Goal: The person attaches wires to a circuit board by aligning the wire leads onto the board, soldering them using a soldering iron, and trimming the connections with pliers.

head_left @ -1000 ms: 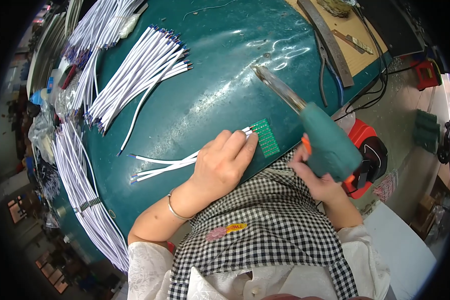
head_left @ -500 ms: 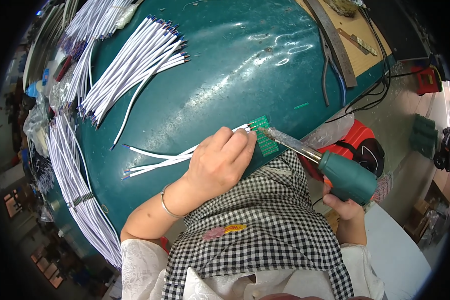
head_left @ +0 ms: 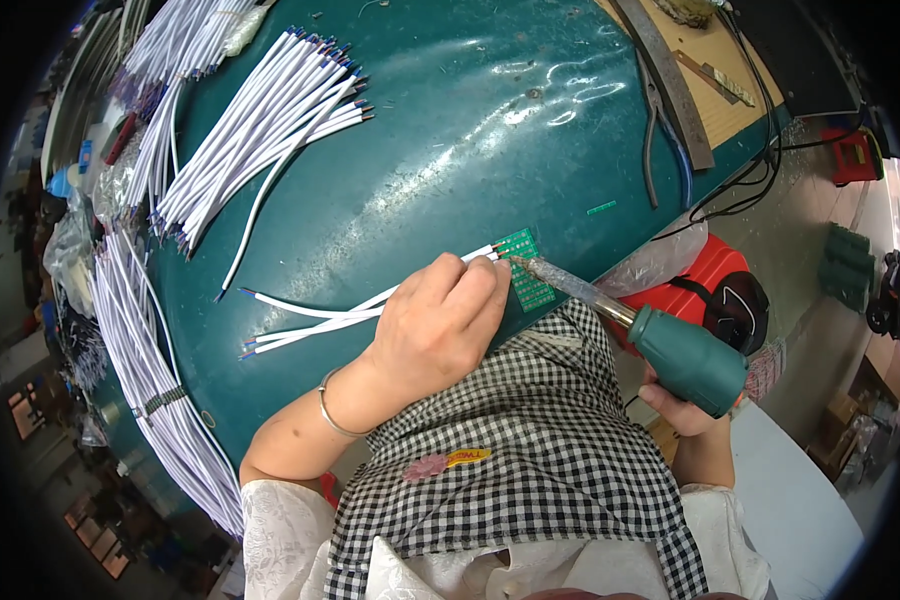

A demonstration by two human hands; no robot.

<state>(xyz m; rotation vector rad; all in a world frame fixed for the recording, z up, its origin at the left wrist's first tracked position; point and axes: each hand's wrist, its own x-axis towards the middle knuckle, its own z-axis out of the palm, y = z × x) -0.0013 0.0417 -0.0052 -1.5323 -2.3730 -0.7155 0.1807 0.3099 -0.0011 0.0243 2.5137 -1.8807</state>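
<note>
My left hand (head_left: 445,320) is closed on a few white cables (head_left: 335,322), pressing them toward the green circuit board (head_left: 536,290). The cables' stripped ends lie over the board's left edge, and their far ends fan out to the left. In my right hand (head_left: 688,408) is a green-handled soldering gun (head_left: 685,355), held from below at the table's front edge. Its crusted tip rests on or just above the board beside my left fingertips; contact cannot be made out. Part of the right hand is hidden behind the handle.
A loose pile of white cables (head_left: 260,140) lies at the far left, with a strapped bundle (head_left: 160,385) along the left edge. Pliers (head_left: 652,130) and a metal bar (head_left: 675,95) lie at the back right. A small green strip (head_left: 601,208) sits behind the board.
The soldering gun's handle has shifted slightly left and down, while its tip stays at the board. My left hand and the cables keep nearly the same place.
</note>
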